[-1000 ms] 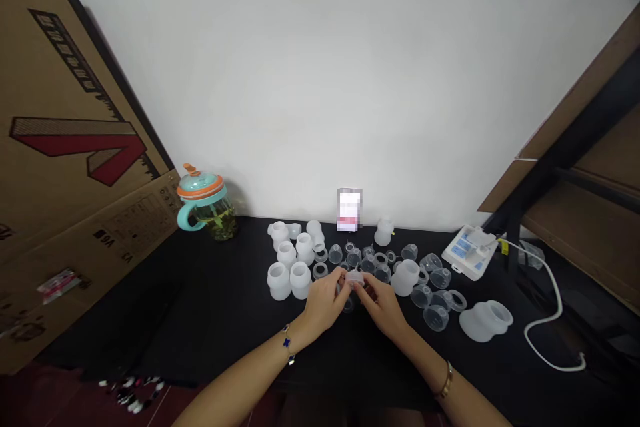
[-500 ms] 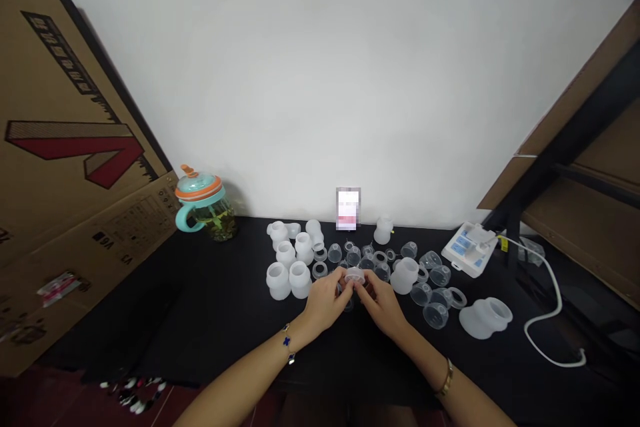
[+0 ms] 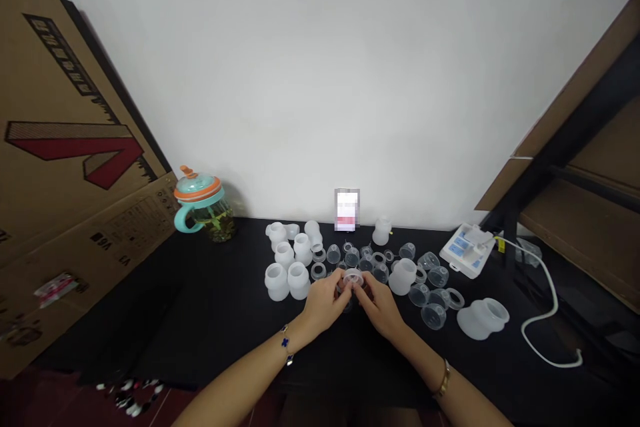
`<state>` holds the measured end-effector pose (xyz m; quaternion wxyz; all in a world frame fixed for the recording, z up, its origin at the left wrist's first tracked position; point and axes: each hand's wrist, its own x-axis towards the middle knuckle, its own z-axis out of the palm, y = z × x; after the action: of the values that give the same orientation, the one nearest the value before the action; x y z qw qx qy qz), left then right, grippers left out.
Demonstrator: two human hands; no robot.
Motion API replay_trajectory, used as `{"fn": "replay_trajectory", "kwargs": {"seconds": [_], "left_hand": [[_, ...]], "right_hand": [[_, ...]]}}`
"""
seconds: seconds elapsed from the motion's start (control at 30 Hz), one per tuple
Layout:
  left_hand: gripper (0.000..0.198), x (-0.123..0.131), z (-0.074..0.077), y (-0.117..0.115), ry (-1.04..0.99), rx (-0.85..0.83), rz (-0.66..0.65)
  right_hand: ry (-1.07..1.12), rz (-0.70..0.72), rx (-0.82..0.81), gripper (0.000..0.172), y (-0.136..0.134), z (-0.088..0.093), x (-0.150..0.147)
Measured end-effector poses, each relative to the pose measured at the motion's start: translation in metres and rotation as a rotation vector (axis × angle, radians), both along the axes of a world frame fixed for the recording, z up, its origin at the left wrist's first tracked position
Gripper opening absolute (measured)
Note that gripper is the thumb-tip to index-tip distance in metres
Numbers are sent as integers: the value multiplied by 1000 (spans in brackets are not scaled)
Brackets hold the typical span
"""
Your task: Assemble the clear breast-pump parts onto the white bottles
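Note:
My left hand (image 3: pixel 325 301) and my right hand (image 3: pixel 381 303) meet over the black table (image 3: pixel 225 307), fingers pinched together on one small clear plastic cap (image 3: pixel 353 277). Just beyond them lie several clear plastic cups and rings (image 3: pixel 370 260). To the left of the hands stand several white frosted bottle-shaped parts (image 3: pixel 287 267). Another white part (image 3: pixel 403 275) sits right of my right hand. What lies under my fingers is hidden.
A teal and orange lidded cup (image 3: pixel 203 208) stands at the back left beside a tilted cardboard box (image 3: pixel 65 167). A larger white part (image 3: pixel 484 318) lies at right, with a white device (image 3: pixel 466 250) and its cable (image 3: pixel 547 320). A wooden shelf frame (image 3: pixel 575 167) rises on the right.
Both hands stay together on the clear cap, which has turned slightly between the fingers. The view has shifted a little.

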<state>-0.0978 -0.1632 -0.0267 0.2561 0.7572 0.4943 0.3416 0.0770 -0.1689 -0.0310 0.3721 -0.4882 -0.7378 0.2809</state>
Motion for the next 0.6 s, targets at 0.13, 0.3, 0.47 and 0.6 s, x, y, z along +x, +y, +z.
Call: {"fn": "replay_trajectory", "kwargs": {"seconds": [0.13,0.3,0.47,0.6], "left_hand": [[20,0,0,0,1,-7,12],[21,1,-2,1,-1,3,24],[22,0,-2,1,-6,3,19],[24,0,-3,0,-1,16,15]], "right_hand": [[-17,-1,18,30,1,-2,0],[-20,10,31,30,0,-1,-1],[-15,1,41,29,0,0,-1],[-24,-3,49,30,1,1,-1]]}}
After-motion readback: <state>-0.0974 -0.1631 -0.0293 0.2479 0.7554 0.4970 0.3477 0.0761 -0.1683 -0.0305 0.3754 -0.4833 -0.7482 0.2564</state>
